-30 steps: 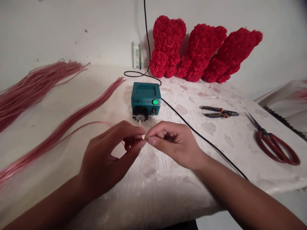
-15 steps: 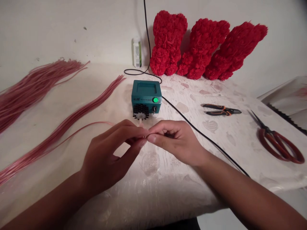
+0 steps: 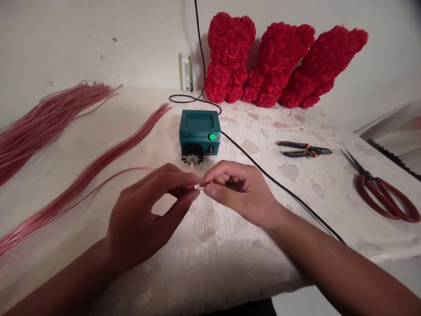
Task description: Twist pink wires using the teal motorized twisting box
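My left hand [image 3: 148, 217] and my right hand [image 3: 238, 193] meet fingertip to fingertip over the white patterned tablecloth [image 3: 230, 245]. Both pinch the end of a thin pink strand [image 3: 112, 175] that trails off to the left from my left fingers. What exactly sits between the right fingertips is too small to make out. Just behind the hands stands a small teal box machine [image 3: 200, 131] with a lit green button and a black toothed wheel [image 3: 192, 154] on its front.
Two bundles of pink strands [image 3: 49, 114] lie at the left. Three red rose-covered shapes [image 3: 279, 61] lean on the wall beside a small bottle [image 3: 187, 72]. Orange-handled pliers [image 3: 302, 149] and red scissors [image 3: 384, 195] lie at the right. A black cable [image 3: 279, 186] crosses the table.
The hands have stayed pinched together on the strand, shifting only slightly. The view has tilted a little downward.
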The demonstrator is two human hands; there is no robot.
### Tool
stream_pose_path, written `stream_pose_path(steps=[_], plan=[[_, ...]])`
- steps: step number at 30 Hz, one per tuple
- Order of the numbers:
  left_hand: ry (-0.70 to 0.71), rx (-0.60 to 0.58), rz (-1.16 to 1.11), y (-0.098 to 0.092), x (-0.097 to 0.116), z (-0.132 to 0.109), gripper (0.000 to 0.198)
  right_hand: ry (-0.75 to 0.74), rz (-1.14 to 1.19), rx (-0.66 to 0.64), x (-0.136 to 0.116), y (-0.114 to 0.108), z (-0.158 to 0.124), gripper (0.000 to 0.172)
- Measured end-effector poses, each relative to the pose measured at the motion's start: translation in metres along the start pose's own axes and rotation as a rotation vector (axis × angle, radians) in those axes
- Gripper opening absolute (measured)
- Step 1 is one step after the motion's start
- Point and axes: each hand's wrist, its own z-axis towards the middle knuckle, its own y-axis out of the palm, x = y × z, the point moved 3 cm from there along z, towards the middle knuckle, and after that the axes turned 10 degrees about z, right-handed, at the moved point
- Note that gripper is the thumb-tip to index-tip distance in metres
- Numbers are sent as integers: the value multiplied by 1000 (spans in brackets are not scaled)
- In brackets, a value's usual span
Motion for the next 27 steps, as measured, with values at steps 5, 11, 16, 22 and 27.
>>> stream_pose_path(steps=[5, 11, 16, 22, 27], plan=[[1, -30, -4, 2, -1, -2, 19, -28, 8, 2, 1, 0, 0, 10], [-46, -27, -13, 3, -3, -3, 16, -24, -11, 5, 0, 2, -1, 14], [-67, -58, -50, 3, -3, -2, 11, -15, -38, 11, -1, 2, 0, 18], [-48, -52, -131, 2, -5, -3, 17, -28, -70, 9, 1, 1, 0, 15], [-35, -55, -124, 1, -5, -3, 17, -195, -256, 32, -8, -2, -3, 8]])
